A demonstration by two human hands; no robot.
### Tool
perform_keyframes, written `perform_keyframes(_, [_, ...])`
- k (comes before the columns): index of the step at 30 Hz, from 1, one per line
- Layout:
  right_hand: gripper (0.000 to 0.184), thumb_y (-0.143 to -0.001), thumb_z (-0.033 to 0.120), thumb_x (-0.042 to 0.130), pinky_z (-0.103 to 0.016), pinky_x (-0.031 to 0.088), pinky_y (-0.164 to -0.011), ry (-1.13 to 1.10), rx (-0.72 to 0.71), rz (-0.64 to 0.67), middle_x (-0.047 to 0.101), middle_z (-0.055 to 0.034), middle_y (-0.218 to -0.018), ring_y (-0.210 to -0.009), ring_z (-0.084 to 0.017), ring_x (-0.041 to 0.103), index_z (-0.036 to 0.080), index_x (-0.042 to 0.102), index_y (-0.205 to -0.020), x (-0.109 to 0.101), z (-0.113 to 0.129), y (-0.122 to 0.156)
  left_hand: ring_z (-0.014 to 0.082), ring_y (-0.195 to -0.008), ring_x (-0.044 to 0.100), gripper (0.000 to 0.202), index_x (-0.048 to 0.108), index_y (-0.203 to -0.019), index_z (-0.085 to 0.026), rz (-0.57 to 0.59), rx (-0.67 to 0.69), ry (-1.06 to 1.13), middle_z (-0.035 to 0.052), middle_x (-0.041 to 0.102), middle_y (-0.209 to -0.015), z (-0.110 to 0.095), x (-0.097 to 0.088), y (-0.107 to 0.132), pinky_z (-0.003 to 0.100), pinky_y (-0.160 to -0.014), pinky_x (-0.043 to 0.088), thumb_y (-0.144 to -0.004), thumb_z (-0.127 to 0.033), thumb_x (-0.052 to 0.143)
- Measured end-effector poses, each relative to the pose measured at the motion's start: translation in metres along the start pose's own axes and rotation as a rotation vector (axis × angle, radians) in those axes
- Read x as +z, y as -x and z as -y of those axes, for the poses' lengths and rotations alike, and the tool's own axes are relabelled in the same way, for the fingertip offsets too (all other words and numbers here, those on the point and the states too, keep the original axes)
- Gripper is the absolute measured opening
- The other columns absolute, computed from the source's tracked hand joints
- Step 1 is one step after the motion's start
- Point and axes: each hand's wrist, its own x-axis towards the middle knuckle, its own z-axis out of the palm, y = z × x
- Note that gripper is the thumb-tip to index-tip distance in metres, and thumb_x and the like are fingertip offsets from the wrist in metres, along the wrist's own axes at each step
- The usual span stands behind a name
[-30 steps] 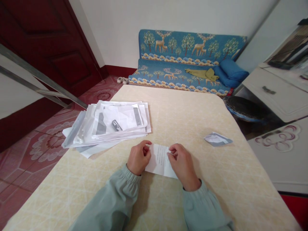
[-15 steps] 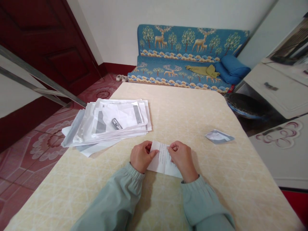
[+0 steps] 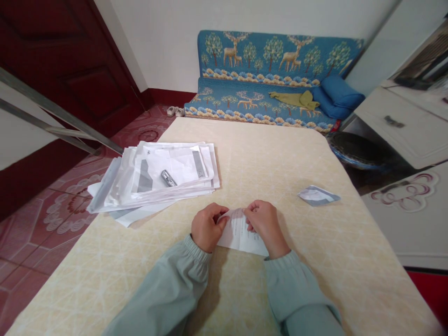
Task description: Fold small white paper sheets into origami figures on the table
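Observation:
My left hand (image 3: 208, 227) and my right hand (image 3: 265, 225) both pinch a white printed paper sheet (image 3: 238, 235) at its upper edge. The sheet rests on the cream patterned tabletop (image 3: 280, 163), its top curling up between my fingers. To the left of my hands lies a loose stack of white papers and plastic sleeves (image 3: 175, 172), with a small metal cylinder (image 3: 168, 178) on top. A small folded paper piece (image 3: 318, 196) lies to the right, beyond my right hand's reach of the sheet.
Past the table's far edge lies a blue deer-patterned floor cushion (image 3: 259, 79) with a blue pillow and olive cloth. A dark round basin (image 3: 357, 151) and white drawer unit (image 3: 402, 126) stand right. Metal rods (image 3: 52, 112) cross the left, above red-patterned floor tiles.
My hands have drawn closer together and lifted the sheet's upper edge into a curl. The view has tilted slightly, shifting the scene upward.

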Motion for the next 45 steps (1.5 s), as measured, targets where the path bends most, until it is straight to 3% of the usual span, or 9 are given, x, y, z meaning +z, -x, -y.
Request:
perform_keyframes(7, [0.009,-0.07,0.023,0.057,-0.016,0.036,-0.032,-0.023,0.021,0.003,0.062,-0.0005,-0.045,-0.033,-0.011,0.056,0.017,0.057,-0.064,0.0,0.003,0.001,0.0108,-0.069,0.058,0.025,0.074,-0.084,-0.021,0.031,0.139,0.134,0.0017,0.064,-0.081,0.004,0.003,0.005,0.021,-0.062,0.044,-0.075,-0.005,0.057])
perform_keyframes(14, [0.011,-0.071,0.023,0.057,-0.016,0.037,-0.033,-0.038,0.01,0.014,0.06,0.0003,-0.043,-0.033,-0.011,0.055,0.018,0.055,-0.061,-0.004,0.007,0.004,0.0154,-0.082,0.059,0.022,0.075,-0.087,-0.024,0.09,0.229,-0.12,0.0027,0.065,-0.085,0.002,0.0,0.01,0.026,-0.072,0.047,-0.076,-0.01,0.062])
perform_keyframes(23, [0.009,-0.069,0.021,0.056,-0.017,0.036,-0.033,-0.061,0.002,0.012,0.058,0.0014,-0.043,-0.034,-0.011,0.055,0.018,0.055,-0.06,-0.003,0.006,0.004,0.0158,-0.081,0.053,0.02,0.074,-0.089,-0.025,0.131,0.384,-0.345,0.0031,0.063,-0.082,-0.001,-0.002,0.009,0.025,-0.066,0.044,-0.088,-0.022,0.054])
perform_keyframes(32, [0.007,-0.069,0.022,0.055,-0.017,0.036,-0.033,-0.054,0.003,0.007,0.06,0.0004,-0.044,-0.034,-0.012,0.056,0.018,0.055,-0.062,-0.003,0.005,0.004,0.0159,-0.081,0.051,0.02,0.072,-0.084,-0.023,0.194,0.439,-0.489,0.0037,0.061,-0.08,-0.014,-0.006,0.009,0.025,-0.06,0.04,-0.089,-0.022,0.053])
perform_keyframes(40, [0.01,-0.07,0.025,0.056,-0.017,0.036,-0.033,-0.046,-0.014,-0.001,0.061,-0.0002,-0.045,-0.034,-0.011,0.055,0.018,0.056,-0.063,-0.002,0.002,0.004,0.0163,-0.082,0.049,0.021,0.071,-0.085,-0.024,0.219,0.503,-0.509,0.0035,0.06,-0.08,-0.013,-0.006,0.008,0.025,-0.06,0.039,-0.09,-0.02,0.052])
perform_keyframes(45, [0.01,-0.07,0.025,0.056,-0.017,0.035,-0.033,-0.043,-0.02,0.0,0.062,-0.0007,-0.046,-0.034,-0.011,0.055,0.017,0.058,-0.064,-0.001,0.001,0.004,0.0161,-0.081,0.05,0.021,0.072,-0.085,-0.024,0.176,0.488,-0.472,0.0033,0.06,-0.078,-0.011,-0.005,0.01,0.025,-0.059,0.039,-0.09,-0.02,0.052])
